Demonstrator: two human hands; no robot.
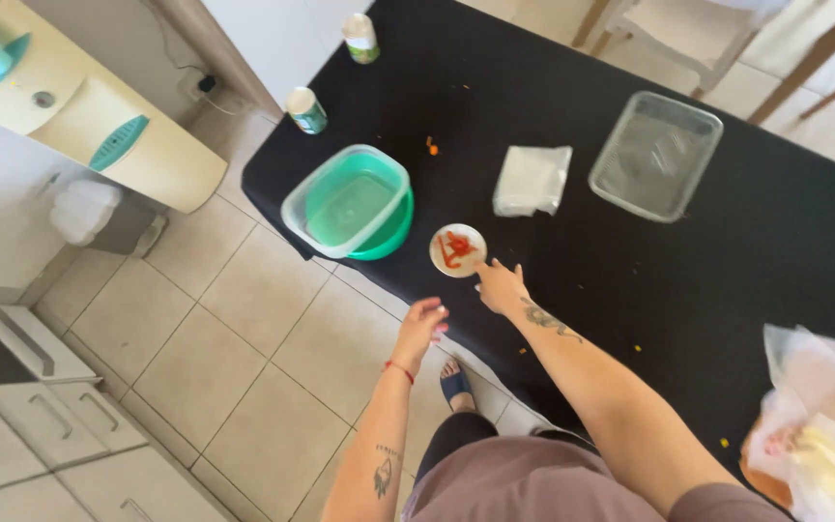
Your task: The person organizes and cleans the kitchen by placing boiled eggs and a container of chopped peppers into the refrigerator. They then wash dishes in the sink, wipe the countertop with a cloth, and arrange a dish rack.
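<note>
Overhead, looking down at a person standing at the edge of a table (727, 251) covered in black cloth. Their right hand (501, 287) rests on the cloth, empty, fingers loosely curled with one fingertip stretched toward a small round saucer (457, 250) holding red strips, possibly sliced pepper; fingertip and rim are just beside each other, and contact is unclear. Their left hand (421, 325) hovers off the table edge above the tiled floor, empty, fingers relaxed and slightly bent. Left of the saucer sits a clear tub nested in a green bowl (350, 205). Beyond lie a folded white cloth (531, 180) and an empty clear tray (656, 155).
</note>
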